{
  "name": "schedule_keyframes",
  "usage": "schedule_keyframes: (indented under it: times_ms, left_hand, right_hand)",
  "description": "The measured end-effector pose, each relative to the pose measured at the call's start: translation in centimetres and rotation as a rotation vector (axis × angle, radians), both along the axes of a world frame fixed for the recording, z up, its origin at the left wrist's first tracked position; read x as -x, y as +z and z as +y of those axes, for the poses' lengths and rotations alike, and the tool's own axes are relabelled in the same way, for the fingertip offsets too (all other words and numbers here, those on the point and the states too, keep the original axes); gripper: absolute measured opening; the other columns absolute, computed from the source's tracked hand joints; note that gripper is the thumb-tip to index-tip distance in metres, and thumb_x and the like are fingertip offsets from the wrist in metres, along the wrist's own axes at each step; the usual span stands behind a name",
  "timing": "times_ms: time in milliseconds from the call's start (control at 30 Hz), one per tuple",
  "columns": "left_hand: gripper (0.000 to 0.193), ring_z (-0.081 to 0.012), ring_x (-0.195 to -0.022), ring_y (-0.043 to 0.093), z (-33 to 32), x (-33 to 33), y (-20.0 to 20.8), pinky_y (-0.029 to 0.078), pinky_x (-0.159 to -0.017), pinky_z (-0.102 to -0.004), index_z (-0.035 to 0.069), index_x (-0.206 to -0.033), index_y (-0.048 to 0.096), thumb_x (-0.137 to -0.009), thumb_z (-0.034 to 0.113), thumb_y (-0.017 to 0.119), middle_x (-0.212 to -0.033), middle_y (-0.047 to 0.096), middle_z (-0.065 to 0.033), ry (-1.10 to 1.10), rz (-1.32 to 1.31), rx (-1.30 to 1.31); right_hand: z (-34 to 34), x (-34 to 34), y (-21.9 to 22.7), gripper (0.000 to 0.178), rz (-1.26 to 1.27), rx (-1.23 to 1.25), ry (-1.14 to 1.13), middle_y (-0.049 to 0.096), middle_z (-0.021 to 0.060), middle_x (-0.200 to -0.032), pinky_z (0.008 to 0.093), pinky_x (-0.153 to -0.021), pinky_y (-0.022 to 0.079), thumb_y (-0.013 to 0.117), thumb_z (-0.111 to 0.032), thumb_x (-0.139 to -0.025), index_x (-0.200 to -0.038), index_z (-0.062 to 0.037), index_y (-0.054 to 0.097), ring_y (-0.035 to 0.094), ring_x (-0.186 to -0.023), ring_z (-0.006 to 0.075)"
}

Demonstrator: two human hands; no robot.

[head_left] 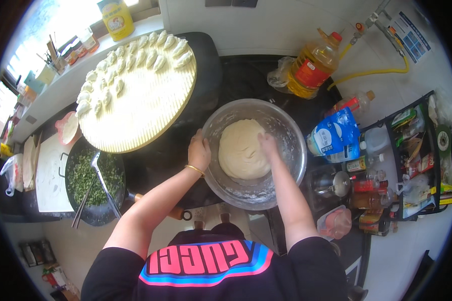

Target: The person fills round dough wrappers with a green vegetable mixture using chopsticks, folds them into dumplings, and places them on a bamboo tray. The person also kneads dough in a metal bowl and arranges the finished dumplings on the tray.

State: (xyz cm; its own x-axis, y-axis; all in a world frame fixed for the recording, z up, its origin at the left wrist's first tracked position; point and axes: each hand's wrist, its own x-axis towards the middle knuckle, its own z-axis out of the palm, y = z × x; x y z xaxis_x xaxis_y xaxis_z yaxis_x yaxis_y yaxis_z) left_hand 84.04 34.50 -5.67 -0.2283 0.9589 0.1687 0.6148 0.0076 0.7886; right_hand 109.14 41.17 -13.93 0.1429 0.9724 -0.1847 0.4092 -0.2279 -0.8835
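Note:
A large ball of pale dough lies in a wide metal bowl, whose inner wall is streaked with flour and dough bits. My left hand, with a gold bangle at the wrist, grips the left side of the bowl at its rim. Inside the bowl, my right hand presses on the right edge of the dough with its fingers curled in. Its fingertips are partly hidden against the dough. Up and to the left, a round ribbed tray carries rows of folded dumplings along its far and left edges.
At left stands a dark pan of chopped greens with a metal spatula and chopsticks in it. A big oil jug stands behind the bowl at right. A blue pouch, several bottles and a black rack crowd the right side.

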Motion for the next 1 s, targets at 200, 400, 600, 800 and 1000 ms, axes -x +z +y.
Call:
schedule_keyframes:
  times_ms: [200,400,600,800,1000]
  left_hand:
    - [0.038,-0.04,-0.098,0.051,-0.3,-0.3,-0.5,0.041,-0.085,-0.0417,-0.006,-0.119,0.043,-0.083,0.006,0.046,-0.107,0.052,-0.0271,0.02,0.079,-0.019]
    - [0.039,-0.0389,-0.096,0.052,-0.9,-0.3,-0.3,0.043,-0.083,-0.0413,-0.004,-0.119,0.043,-0.083,0.008,0.047,-0.105,0.053,-0.0255,0.012,0.127,-0.01]
    - [0.038,-0.0399,-0.101,0.051,-1.0,-1.2,0.7,0.041,-0.087,-0.0413,-0.005,-0.119,0.045,-0.083,0.008,0.047,-0.109,0.053,-0.0262,0.046,0.048,0.085]
    - [0.038,-0.0406,-0.091,0.053,-1.0,-2.2,-1.0,0.044,-0.08,-0.0425,-0.003,-0.119,0.043,-0.082,0.007,0.046,-0.101,0.054,-0.0262,0.104,0.066,-0.017]
    - [0.039,-0.0414,-0.095,0.053,-0.6,-1.6,-0.1,0.042,-0.083,-0.0431,-0.005,-0.119,0.044,-0.082,0.006,0.045,-0.103,0.054,-0.0282,0.064,0.099,0.046]
  right_hand:
    - [-6.0,2.6,8.7,0.037,-0.495,-0.167,0.468,0.056,0.0255,-0.099,0.0415,-0.083,0.042,0.051,-0.031,-0.082,-0.096,0.0026,0.058,0.053,-0.095,0.0382]
    - [-1.2,-0.8,12.7,0.033,-0.586,-0.266,0.278,0.056,0.0228,-0.101,0.0414,-0.084,0.041,0.046,-0.03,-0.086,-0.095,-0.0009,0.06,0.053,-0.095,0.0369]
    - [4.4,-1.3,3.5,0.038,0.056,0.127,0.187,0.06,0.0095,-0.1,0.0339,-0.082,0.042,0.043,-0.034,-0.091,-0.107,-0.0015,0.056,0.055,-0.095,0.0206]
    - [4.9,1.0,5.0,0.041,0.328,0.42,0.252,0.058,0.0068,-0.102,0.031,-0.08,0.044,0.045,-0.035,-0.091,-0.112,-0.0018,0.052,0.053,-0.094,0.0156]
    - [1.1,2.2,4.6,0.049,-0.052,0.05,0.592,0.052,0.0155,-0.119,0.0328,-0.097,0.033,0.056,-0.032,-0.084,-0.119,0.0018,0.048,0.047,-0.111,0.0242]
